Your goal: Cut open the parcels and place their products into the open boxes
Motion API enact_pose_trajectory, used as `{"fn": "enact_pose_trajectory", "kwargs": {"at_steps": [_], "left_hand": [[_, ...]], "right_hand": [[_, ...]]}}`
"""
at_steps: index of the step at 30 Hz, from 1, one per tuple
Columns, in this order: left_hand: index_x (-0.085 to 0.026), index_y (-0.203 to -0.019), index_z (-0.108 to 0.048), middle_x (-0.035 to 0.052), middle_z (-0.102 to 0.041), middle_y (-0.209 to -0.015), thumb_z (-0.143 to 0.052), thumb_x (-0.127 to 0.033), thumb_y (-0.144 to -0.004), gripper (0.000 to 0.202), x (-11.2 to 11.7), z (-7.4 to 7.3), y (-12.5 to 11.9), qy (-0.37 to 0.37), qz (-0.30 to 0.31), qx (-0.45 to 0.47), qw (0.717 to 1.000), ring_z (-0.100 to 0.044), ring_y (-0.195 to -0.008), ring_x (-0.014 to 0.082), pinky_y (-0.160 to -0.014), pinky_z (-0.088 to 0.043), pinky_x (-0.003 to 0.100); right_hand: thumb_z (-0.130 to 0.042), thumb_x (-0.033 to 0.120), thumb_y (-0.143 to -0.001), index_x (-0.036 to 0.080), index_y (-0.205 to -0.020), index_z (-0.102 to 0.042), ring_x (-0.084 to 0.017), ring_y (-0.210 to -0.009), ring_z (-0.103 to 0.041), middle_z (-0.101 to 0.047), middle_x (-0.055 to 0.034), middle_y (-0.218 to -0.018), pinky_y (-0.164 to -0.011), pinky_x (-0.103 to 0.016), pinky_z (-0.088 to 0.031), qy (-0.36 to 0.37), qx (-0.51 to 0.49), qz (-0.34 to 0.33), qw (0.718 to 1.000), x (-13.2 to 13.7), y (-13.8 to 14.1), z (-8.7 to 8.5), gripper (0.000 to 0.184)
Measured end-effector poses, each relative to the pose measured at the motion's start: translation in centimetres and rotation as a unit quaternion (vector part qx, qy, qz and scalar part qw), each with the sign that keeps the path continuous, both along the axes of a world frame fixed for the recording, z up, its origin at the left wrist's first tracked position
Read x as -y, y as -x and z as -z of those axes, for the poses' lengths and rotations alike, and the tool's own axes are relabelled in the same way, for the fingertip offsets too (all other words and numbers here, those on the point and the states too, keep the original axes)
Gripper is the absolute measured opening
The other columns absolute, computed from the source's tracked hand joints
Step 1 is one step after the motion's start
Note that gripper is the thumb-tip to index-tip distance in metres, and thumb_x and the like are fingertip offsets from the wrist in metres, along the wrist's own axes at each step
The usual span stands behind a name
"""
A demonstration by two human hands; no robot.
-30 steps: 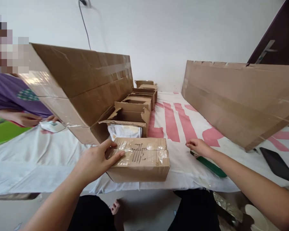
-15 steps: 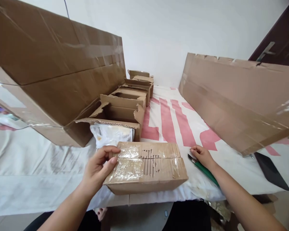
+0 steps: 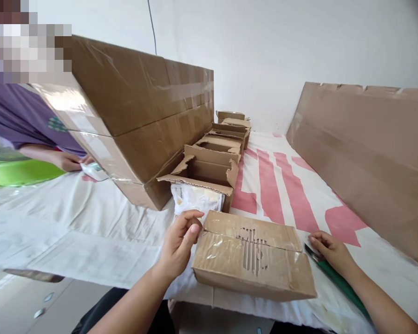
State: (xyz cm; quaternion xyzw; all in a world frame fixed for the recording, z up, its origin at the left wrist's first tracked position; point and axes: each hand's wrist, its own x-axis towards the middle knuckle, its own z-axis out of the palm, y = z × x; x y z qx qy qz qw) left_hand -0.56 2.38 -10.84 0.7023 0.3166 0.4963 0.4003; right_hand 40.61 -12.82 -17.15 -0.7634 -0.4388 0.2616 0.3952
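Observation:
A taped cardboard box [image 3: 254, 260] lies in front of me, its top torn in strips along the middle. My left hand [image 3: 181, 241] is at its far left corner, fingers loosely bent and thumb apart from them; whether a fingertip touches the box I cannot tell. To the right of the box, my right hand [image 3: 332, 250] rests by the cloth with fingertips pinched together. What they pinch is too small to make out. Beneath that hand and forearm lies a green-handled cutter [image 3: 344, 285], its dark tip toward the box.
Behind my box stand several open cardboard boxes [image 3: 209, 169] in a row, a white printed packet [image 3: 195, 198] leaning on the nearest. Large cardboard pieces [image 3: 149, 116] wall the left, another panel [image 3: 362, 153] the right. At far left, a person in purple [image 3: 38, 125] sits near a green basin [image 3: 24, 172].
My view has turned left, bringing the other person and green basin into sight. My left thumb has come off the box's top to its edge. The right hand stays beside the cutter.

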Motion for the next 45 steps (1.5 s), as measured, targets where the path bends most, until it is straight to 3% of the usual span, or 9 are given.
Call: {"fn": "enact_pose_trajectory", "kwargs": {"at_steps": [3, 6, 10, 16, 21, 34, 37, 40, 45], "left_hand": [[-0.02, -0.086, -0.057, -0.0009, -0.054, -0.069, -0.048, -0.048, -0.095, 0.03, -0.1, -0.3, 0.0, -0.018, -0.03, 0.025, 0.999, -0.052, -0.066, 0.016, -0.064, -0.044, 0.028], [-0.02, -0.075, -0.058, 0.0045, -0.059, -0.084, -0.046, -0.048, -0.095, 0.037, -0.2, -0.6, 0.1, -0.059, -0.013, 0.004, 0.998, -0.056, -0.083, 0.02, -0.079, -0.046, 0.033], [-0.02, -0.081, -0.062, 0.0085, -0.061, -0.109, -0.044, -0.048, -0.096, 0.037, 0.0, -0.8, 0.2, -0.063, 0.038, 0.006, 0.997, -0.057, -0.105, 0.0244, -0.095, -0.043, 0.038], [-0.02, -0.087, -0.063, 0.0115, -0.058, -0.134, -0.046, -0.05, -0.095, 0.036, -0.1, -0.4, 0.2, -0.014, 0.106, 0.031, 0.994, -0.052, -0.124, 0.0299, -0.106, -0.037, 0.044], [-0.019, -0.08, -0.062, 0.0124, -0.059, -0.136, -0.049, -0.052, -0.094, 0.038, -0.2, -0.3, 0.0, 0.009, 0.137, 0.029, 0.99, -0.053, -0.125, 0.032, -0.105, -0.038, 0.046], [-0.019, -0.085, -0.063, 0.0144, -0.058, -0.134, -0.056, -0.047, -0.091, 0.03, -0.3, -0.7, -0.2, -0.027, 0.128, -0.016, 0.991, -0.054, -0.123, 0.0307, -0.106, -0.039, 0.048], [-0.019, -0.086, -0.063, 0.015, -0.058, -0.133, -0.057, -0.048, -0.09, 0.031, -0.5, -0.6, -0.2, -0.033, 0.131, -0.008, 0.991, -0.054, -0.123, 0.0306, -0.106, -0.039, 0.049], [-0.019, -0.089, -0.064, 0.0161, -0.058, -0.132, -0.056, -0.05, -0.09, 0.033, -0.6, -0.7, -0.2, -0.037, 0.13, -0.012, 0.991, -0.054, -0.123, 0.0315, -0.106, -0.039, 0.05], [-0.019, -0.09, -0.065, 0.0161, -0.058, -0.134, -0.055, -0.048, -0.091, 0.031, -0.6, -0.9, 0.0, -0.05, 0.141, -0.026, 0.988, -0.053, -0.125, 0.031, -0.107, -0.038, 0.049]], "right_hand": [[-0.061, 0.067, -0.07, 0.021, -0.074, -0.065, -0.014, -0.049, -0.046, -0.052, 0.003, -0.055, -0.047, -0.027, -0.038, 0.004, 0.006, 0.001, 1.0, 0.0, -0.1, 0.2, 0.046], [-0.061, 0.066, -0.071, 0.021, -0.076, -0.065, -0.015, -0.049, -0.047, -0.055, 0.002, -0.056, -0.048, -0.028, -0.038, 0.008, 0.01, -0.005, 1.0, 0.1, -0.5, 0.6, 0.045], [-0.06, 0.066, -0.073, 0.022, -0.078, -0.064, -0.016, -0.05, -0.05, -0.057, 0.0018, -0.057, -0.05, -0.029, -0.041, 0.017, 0.014, -0.011, 1.0, 0.2, -0.9, 0.9, 0.044], [-0.06, 0.067, -0.071, 0.022, -0.077, -0.064, -0.016, -0.05, -0.05, -0.059, 0.0009, -0.059, -0.05, -0.029, -0.042, 0.017, 0.022, -0.01, 1.0, 0.1, -0.8, 0.7, 0.046], [-0.062, 0.067, -0.07, 0.022, -0.077, -0.065, -0.016, -0.049, -0.05, -0.059, 0.0008, -0.058, -0.049, -0.029, -0.042, 0.011, 0.015, -0.006, 1.0, 0.1, -0.6, 0.6, 0.046], [-0.064, 0.065, -0.07, 0.022, -0.078, -0.065, -0.015, -0.049, -0.05, -0.059, 0.0016, -0.057, -0.049, -0.029, -0.042, 0.013, 0.001, -0.008, 1.0, 0.1, -0.8, 1.1, 0.044], [-0.066, 0.065, -0.068, 0.022, -0.08, -0.066, -0.016, -0.049, -0.05, -0.057, 0.0021, -0.056, -0.049, -0.03, -0.042, 0.015, -0.022, -0.01, 1.0, -0.1, -0.5, 0.6, 0.045], [-0.064, 0.063, -0.072, 0.022, -0.086, -0.067, -0.018, -0.054, -0.055, -0.061, 0.0, -0.063, -0.053, -0.031, -0.046, 0.033, -0.041, -0.055, 0.997, 0.2, -0.6, -0.6, 0.043], [-0.073, 0.052, -0.066, 0.024, -0.104, -0.069, -0.027, -0.081, -0.066, -0.071, -0.0069, -0.088, -0.073, -0.038, -0.053, 0.121, 0.102, -0.099, 0.982, 3.0, -1.8, -2.1, 0.047]]}}
